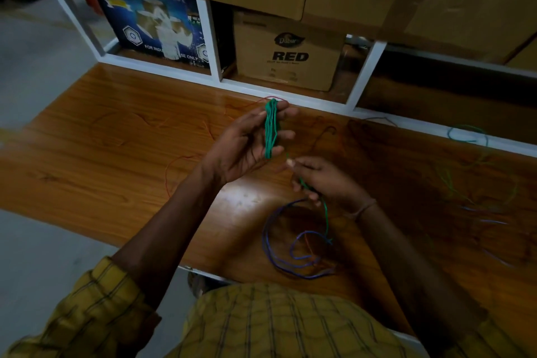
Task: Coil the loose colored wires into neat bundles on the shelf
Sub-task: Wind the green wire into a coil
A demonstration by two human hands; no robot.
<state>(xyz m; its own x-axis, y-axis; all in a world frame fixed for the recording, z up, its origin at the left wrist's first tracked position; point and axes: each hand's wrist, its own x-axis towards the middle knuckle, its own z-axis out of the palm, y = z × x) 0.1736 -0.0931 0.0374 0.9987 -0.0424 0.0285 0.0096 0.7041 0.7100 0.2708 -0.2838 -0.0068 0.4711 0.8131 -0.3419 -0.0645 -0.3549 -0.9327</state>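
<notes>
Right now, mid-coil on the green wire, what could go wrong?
The green coil sits loosely across the left hand; its loops may slip off. The green tail from the right hand runs down beside the blue wire loops, so pulling it in could snag and drag them.

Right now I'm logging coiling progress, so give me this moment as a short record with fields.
surface: wooden shelf top
left hand: holds the green wire bundle, wound in loops around its fingers
right hand: pinches the green wire's free tail
uncoiled nearby: blue wire in loose loops, red wire, another green wire far right
behind: cardboard box marked RED
</notes>
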